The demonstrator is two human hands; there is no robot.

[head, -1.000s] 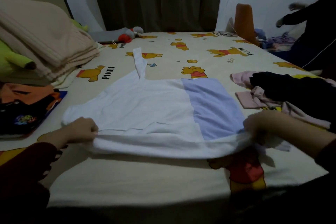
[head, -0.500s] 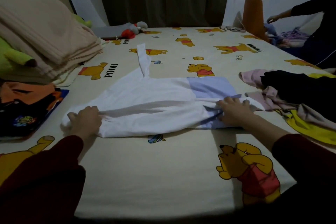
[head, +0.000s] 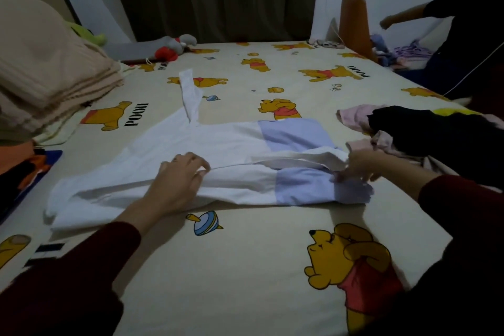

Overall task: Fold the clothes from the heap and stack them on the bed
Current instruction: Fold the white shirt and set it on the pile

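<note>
A white garment with light-blue panels [head: 234, 142] lies across the middle of the bed, its near half folded up over itself, one white sleeve [head: 191, 95] pointing away. My left hand [head: 177, 183] presses down on the folded white part near its middle, fingers bent, fingertips at the fold edge. My right hand [head: 360, 166], blurred, grips the cloth at the blue right end, where a white sleeve lies across. The heap of black, pink and yellow clothes [head: 436, 139] sits just right of that hand.
Folded orange and dark clothes [head: 24, 172] lie at the left edge, below a thick beige blanket pile [head: 41, 76]. A plush toy [head: 174, 46] and an orange cone-shaped thing [head: 353, 24] are at the far side. Another person [head: 469, 35] moves at the back right.
The garment's near half has been folded up over the far half. My left hand left the garment's left corner and moved right onto its middle. My right hand shifted to the blue end.
</note>
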